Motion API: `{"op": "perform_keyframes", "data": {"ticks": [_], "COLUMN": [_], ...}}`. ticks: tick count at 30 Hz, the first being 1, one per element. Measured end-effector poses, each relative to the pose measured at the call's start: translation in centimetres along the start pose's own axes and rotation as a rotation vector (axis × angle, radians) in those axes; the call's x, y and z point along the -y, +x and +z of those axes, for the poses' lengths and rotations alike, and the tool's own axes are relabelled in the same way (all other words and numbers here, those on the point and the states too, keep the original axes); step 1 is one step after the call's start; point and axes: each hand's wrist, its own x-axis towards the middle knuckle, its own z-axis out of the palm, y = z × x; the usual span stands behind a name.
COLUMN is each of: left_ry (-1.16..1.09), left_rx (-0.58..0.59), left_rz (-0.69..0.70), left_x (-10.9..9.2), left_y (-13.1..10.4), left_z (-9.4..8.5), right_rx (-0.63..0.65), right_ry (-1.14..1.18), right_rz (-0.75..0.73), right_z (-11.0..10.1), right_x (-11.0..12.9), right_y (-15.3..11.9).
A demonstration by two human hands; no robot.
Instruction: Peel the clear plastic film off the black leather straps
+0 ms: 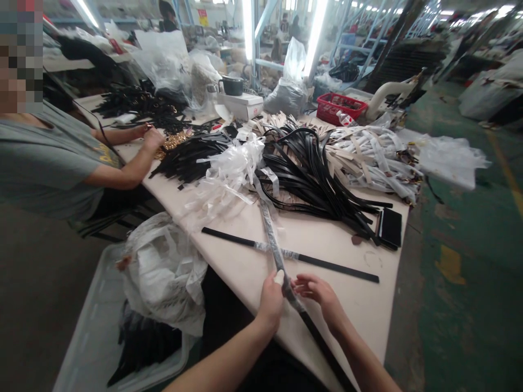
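My left hand point(272, 296) is closed around a long black strap point(316, 332) where clear plastic film wraps it, near the table's front edge. The wrapped part runs away from me up the table, and the bare black end hangs down toward me. Just right of the strap is my right hand point(316, 291), its fingers apart and slightly curled; the fingertips come close to the film. Beneath the held strap, a second black strap point(339, 267) lies crosswise on the table, with film around its middle.
A pile of black straps point(302, 169) and white film strips point(232, 163) covers the table's point(327, 234) far part. A black box-like item point(390, 227) sits at the right edge. On the left, a co-worker's hands point(152, 139) handle small parts. A plastic bin point(90, 321) stands below.
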Motion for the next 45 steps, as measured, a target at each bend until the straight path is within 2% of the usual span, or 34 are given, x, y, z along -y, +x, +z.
{"op": "perform_keyframes", "data": {"ticks": [3, 5, 7, 10, 11, 13, 15, 17, 20, 22, 24, 27, 29, 31, 34, 36, 38, 39, 42, 43, 45], "left_ry": [0.149, 0.229, 0.184, -0.071, -0.135, -0.187, -0.186, -0.172, -0.149, -0.125, -0.123, -0.21, -0.274, -0.276, -0.185, -0.147, -0.112, -0.078, 0.081, 0.13, 0.211], "left_rx": [0.139, 0.254, 0.261, 0.092, 0.086, 0.178, 0.194, 0.159, 0.11, 0.088, 0.092, 0.118, 0.121, 0.113, 0.098, 0.073, 0.047, 0.043, 0.105, 0.128, 0.165], "left_rz": [0.01, -0.045, -0.088, -0.008, 0.015, 0.06, 0.168, 0.234, 0.176, 0.091, 0.036, 0.062, 0.127, 0.191, 0.215, 0.2, 0.232, 0.266, 0.362, 0.385, 0.433], "left_x": [1.0, 1.4, 0.4, -4.3, -6.3, -10.0, -12.0, -11.7, -8.1, -5.8, -4.9, -6.8, -8.7, -9.7, -8.7, -7.3, -6.5, -6.4, -6.9, -7.2, -7.8], "left_y": [-1.8, -2.6, -2.2, 0.8, 2.0, 4.0, 4.8, 4.5, 2.7, 1.4, 1.0, 1.9, 3.0, 3.7, 3.5, 3.1, 2.8, 2.7, 2.7, 2.7, 2.7], "left_z": [-0.3, -1.0, -2.1, -3.2, -3.2, -2.7, -1.5, 0.0, 1.1, 0.7, -0.3, -1.5, -1.7, -1.6, -1.4, -1.7, -2.3, -2.6, -2.9, -2.7, -2.2], "right_rx": [0.049, 0.111, 0.139, 0.221, 0.26, 0.329, 0.342, 0.284, 0.143, 0.105, 0.097, 0.105, 0.147, 0.178, 0.167, 0.221, 0.27, 0.248, 0.05, 0.025, 0.067], "right_ry": [0.039, 0.029, 0.026, 0.022, 0.018, 0.0, -0.032, -0.078, -0.192, -0.284, -0.356, -0.396, -0.392, -0.375, -0.352, -0.387, -0.475, -0.512, -0.561, -0.592, -0.716], "right_rz": [0.024, 0.015, -0.005, -0.024, -0.026, -0.03, -0.045, -0.082, -0.196, -0.268, -0.285, -0.24, -0.207, -0.179, -0.161, -0.161, -0.217, -0.269, -0.494, -0.566, -0.697], "right_z": [1.5, 2.9, 4.1, 5.2, 5.4, 6.0, 6.6, 7.3, 8.0, 8.0, 7.8, 7.6, 7.7, 8.0, 8.2, 7.9, 7.3, 7.0, 6.8, 7.0, 7.6], "right_x": [2.7, 3.9, 4.4, 3.9, 3.7, 3.3, 3.2, 3.6, 4.1, 4.2, 3.8, 3.0, 2.5, 2.3, 2.3, 2.8, 3.8, 4.7, 8.1, 9.5, 12.3], "right_y": [3.6, 5.3, 5.6, 3.8, 3.0, 1.4, 0.6, 0.4, 0.8, 0.9, 0.9, 0.9, 1.0, 1.3, 1.7, 2.0, 2.4, 2.6, 3.6, 4.1, 4.9]}}
